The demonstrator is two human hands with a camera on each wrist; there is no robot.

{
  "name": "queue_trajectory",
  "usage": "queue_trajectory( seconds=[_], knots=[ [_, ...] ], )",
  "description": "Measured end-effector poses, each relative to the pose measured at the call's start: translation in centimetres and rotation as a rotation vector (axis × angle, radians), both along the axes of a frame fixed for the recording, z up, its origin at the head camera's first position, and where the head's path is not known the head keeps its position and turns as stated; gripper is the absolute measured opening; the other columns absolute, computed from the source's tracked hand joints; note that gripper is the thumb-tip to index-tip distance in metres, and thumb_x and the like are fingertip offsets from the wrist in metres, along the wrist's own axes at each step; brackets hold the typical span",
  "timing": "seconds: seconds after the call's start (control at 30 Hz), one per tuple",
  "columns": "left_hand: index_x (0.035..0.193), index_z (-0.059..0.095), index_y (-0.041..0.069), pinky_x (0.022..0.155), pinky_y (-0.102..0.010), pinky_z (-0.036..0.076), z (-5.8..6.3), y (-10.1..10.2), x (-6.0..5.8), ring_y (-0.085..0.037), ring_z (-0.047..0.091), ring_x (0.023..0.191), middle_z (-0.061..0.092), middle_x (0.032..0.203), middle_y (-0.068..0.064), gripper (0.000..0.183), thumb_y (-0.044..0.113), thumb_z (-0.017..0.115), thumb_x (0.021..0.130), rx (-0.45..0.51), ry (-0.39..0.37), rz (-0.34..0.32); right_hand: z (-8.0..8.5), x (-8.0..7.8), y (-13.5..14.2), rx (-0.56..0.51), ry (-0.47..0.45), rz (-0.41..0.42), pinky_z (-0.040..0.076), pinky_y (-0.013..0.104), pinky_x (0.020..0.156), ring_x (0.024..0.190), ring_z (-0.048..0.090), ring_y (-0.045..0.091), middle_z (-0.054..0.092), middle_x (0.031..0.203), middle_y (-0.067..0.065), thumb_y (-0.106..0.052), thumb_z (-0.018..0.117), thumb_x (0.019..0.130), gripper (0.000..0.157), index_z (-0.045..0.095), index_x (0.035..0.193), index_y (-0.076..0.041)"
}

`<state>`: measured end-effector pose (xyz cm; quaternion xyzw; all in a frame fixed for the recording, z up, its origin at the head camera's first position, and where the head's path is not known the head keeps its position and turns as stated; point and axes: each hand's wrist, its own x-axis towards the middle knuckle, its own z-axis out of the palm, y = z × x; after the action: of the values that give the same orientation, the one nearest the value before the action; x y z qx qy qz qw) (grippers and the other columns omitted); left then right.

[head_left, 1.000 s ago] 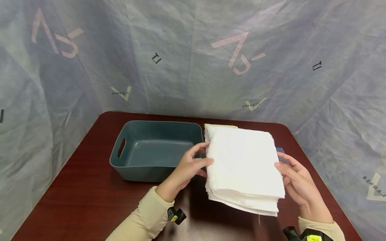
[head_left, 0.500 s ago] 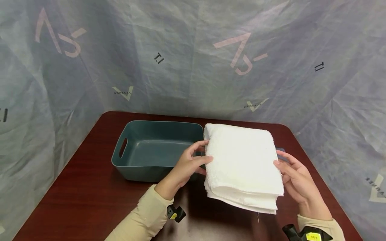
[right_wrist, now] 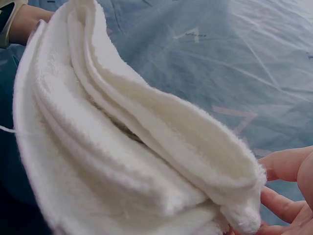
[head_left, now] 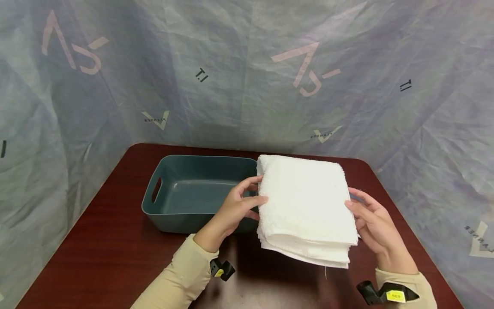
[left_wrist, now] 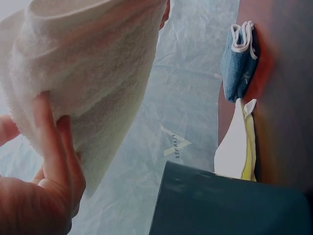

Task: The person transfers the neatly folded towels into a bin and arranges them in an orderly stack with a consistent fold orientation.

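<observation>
A folded white terry towel [head_left: 306, 201] is held up over the table between both hands. My left hand [head_left: 235, 208] grips its left edge, thumb on top and fingers beneath; the left wrist view shows those fingers [left_wrist: 54, 142] against the underside. On the opposite edge my right hand [head_left: 372, 219] pinches the towel, thumb above. Several folded layers of the towel [right_wrist: 122, 132] show in the right wrist view, and a loose thread hangs from its near edge.
A dark teal bin [head_left: 173, 222] with a handle slot stands on the red-brown table [head_left: 96, 240], left of the towel. Beyond the bin, in the left wrist view, lie a folded blue towel [left_wrist: 237, 68] and a white and yellow cloth [left_wrist: 234, 147]. Grey printed sheeting [head_left: 231, 86] surrounds the table.
Both hands have moved the white towel slightly left and away from the body, keeping their grip. The yellow edge seen behind it earlier is now covered in the head view.
</observation>
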<state>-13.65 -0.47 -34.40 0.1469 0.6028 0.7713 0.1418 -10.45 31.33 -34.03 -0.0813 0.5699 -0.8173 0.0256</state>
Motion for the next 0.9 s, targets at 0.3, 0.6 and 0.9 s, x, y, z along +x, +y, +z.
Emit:
queue_trajectory(
  seconds=[0.3, 0.6, 0.9],
  knots=[
    [0.137, 0.043, 0.009, 0.06, -0.034, 0.054, 0.4, -0.3, -0.3, -0.018, 0.06, 0.077, 0.041, 0.115, -0.015, 0.054, 0.007, 0.061, 0.086, -0.014, 0.002, 0.008, 0.1, -0.4, -0.3, 0.017, -0.017, -0.013, 0.045, 0.014, 0.052, 0.072, 0.059, 0.009, 0.061, 0.094, 0.003, 0.006, 0.046, 0.094, 0.031, 0.058, 0.117, -0.012],
    [0.137, 0.044, 0.008, 0.062, -0.036, 0.055, 0.7, -0.6, -0.6, -0.019, 0.059, 0.079, 0.042, 0.117, -0.016, 0.054, 0.009, 0.062, 0.086, -0.035, 0.009, 0.007, 0.3, -0.7, -0.5, -0.013, -0.013, -0.012, 0.047, 0.016, 0.053, 0.073, 0.061, 0.012, 0.061, 0.094, 0.004, 0.008, 0.046, 0.093, 0.032, 0.058, 0.116, -0.01],
    [0.137, 0.044, 0.009, 0.061, -0.035, 0.055, 1.0, -1.1, -0.9, -0.021, 0.058, 0.084, 0.041, 0.12, -0.016, 0.055, 0.008, 0.062, 0.085, -0.043, 0.002, 0.001, 0.3, -0.8, -0.9, -0.022, -0.027, 0.008, 0.047, 0.017, 0.051, 0.07, 0.06, 0.011, 0.062, 0.093, 0.004, 0.007, 0.046, 0.093, 0.031, 0.057, 0.116, -0.011]
  ],
)
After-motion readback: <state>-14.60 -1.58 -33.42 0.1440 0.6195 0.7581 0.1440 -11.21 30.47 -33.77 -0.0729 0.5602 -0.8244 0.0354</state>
